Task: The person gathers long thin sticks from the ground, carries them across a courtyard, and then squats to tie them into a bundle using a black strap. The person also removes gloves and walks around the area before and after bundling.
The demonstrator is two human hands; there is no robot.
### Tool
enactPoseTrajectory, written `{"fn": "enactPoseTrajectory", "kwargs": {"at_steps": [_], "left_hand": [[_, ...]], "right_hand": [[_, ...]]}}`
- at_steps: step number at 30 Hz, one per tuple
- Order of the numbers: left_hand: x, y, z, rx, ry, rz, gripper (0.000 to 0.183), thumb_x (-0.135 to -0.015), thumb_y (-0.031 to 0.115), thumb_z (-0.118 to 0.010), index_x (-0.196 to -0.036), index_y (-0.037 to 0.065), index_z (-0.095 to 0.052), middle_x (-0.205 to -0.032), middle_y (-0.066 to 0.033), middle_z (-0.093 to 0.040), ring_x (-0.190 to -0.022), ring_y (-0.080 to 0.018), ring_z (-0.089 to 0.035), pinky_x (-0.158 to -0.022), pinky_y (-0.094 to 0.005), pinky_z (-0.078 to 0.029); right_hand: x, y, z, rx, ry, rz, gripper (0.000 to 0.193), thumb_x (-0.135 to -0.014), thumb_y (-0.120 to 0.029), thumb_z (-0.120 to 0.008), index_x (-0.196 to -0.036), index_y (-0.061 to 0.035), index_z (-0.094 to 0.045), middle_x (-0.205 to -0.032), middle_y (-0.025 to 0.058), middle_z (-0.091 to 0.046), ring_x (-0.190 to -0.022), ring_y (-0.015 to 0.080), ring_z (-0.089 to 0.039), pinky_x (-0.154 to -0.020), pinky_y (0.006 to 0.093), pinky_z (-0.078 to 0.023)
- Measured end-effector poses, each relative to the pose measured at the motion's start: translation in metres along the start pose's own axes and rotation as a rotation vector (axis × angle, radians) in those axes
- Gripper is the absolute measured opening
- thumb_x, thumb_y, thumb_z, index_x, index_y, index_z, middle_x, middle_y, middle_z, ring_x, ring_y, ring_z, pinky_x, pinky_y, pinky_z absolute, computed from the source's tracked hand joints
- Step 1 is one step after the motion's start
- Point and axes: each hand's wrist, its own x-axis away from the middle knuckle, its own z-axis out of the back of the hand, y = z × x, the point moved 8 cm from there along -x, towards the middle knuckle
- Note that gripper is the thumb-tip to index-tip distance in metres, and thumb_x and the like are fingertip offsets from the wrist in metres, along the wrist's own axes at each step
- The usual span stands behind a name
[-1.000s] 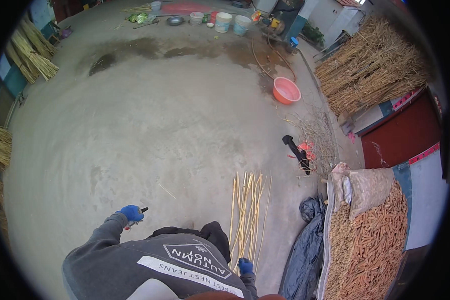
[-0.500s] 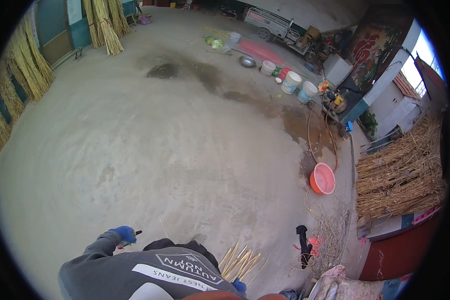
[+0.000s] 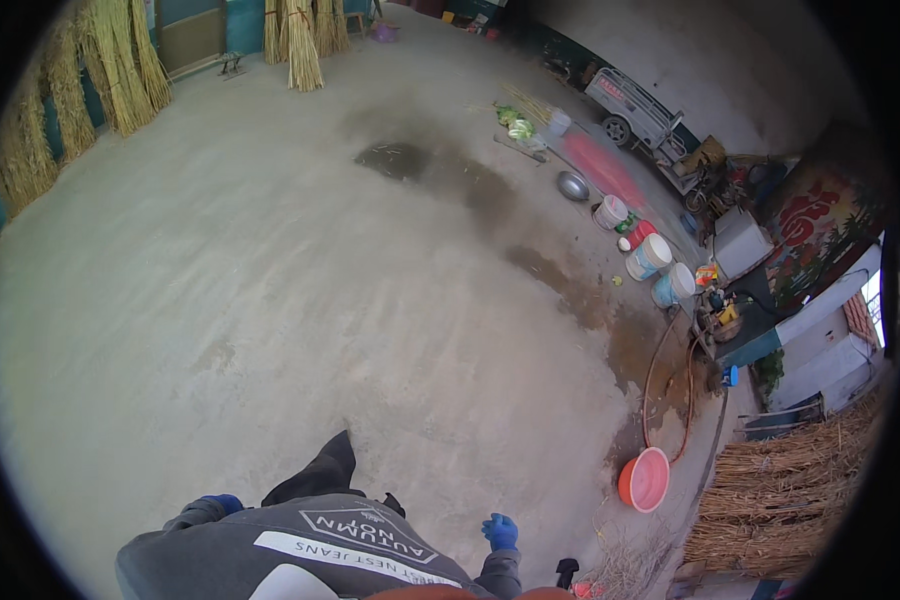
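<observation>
My left hand (image 3: 225,502), in a blue glove, is at the left side of my grey jacket (image 3: 300,535). Its fingers are mostly hidden, and whether it holds anything does not show. On the right, my right hand (image 3: 501,532), also gloved in blue, is stretched out over the concrete floor with its fingers apart and nothing in them. My dark trouser leg (image 3: 315,472) reaches forward beyond the jacket. Nearest the right hand, at the lower edge, is a black object (image 3: 567,572) whose kind I cannot make out.
A pink-red basin (image 3: 645,480) stands at right beside a hose (image 3: 650,385) and dry stalk bundles (image 3: 770,505). Buckets (image 3: 650,257), a metal bowl (image 3: 573,186) and a three-wheeled cart (image 3: 635,115) are farther off. Stalk sheaves (image 3: 120,70) lean along the left wall.
My view has swung leftward. My right hand has left the pale stalks, which are out of view, and reaches farther forward. The dark-tipped thing at my left hand no longer shows.
</observation>
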Motion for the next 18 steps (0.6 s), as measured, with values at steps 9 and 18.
{"fn": "enactPoseTrajectory", "kwargs": {"at_steps": [9, 18], "left_hand": [[-0.101, 0.078, 0.386, 0.052, 0.451, -0.145, 0.034, -0.073, 0.039, -0.068, -0.091, 0.01, -0.073, -0.088, -0.0145, -0.073, -0.085, -0.0328, -0.07, -0.077, -0.0431, -0.054], [-0.19, 0.133, 0.619, 0.219, 0.592, -0.169, 0.038, -0.072, 0.041, -0.068, -0.091, 0.009, -0.072, -0.082, -0.0168, -0.071, -0.078, -0.0344, -0.07, -0.07, -0.0444, -0.053]], "right_hand": [[-0.04, -0.083, -0.17, 0.501, -0.382, -0.123, 0.045, -0.091, -0.045, -0.06, -0.108, -0.004, -0.068, -0.091, 0.0062, -0.071, -0.076, 0.0191, -0.069, -0.063, 0.0346, -0.052], [-0.246, -0.284, -0.278, 0.31, -0.578, -0.148, 0.041, -0.091, -0.041, -0.061, -0.105, -0.0029, -0.067, -0.09, 0.0086, -0.07, -0.077, 0.0224, -0.07, -0.059, 0.0352, -0.052]]}}
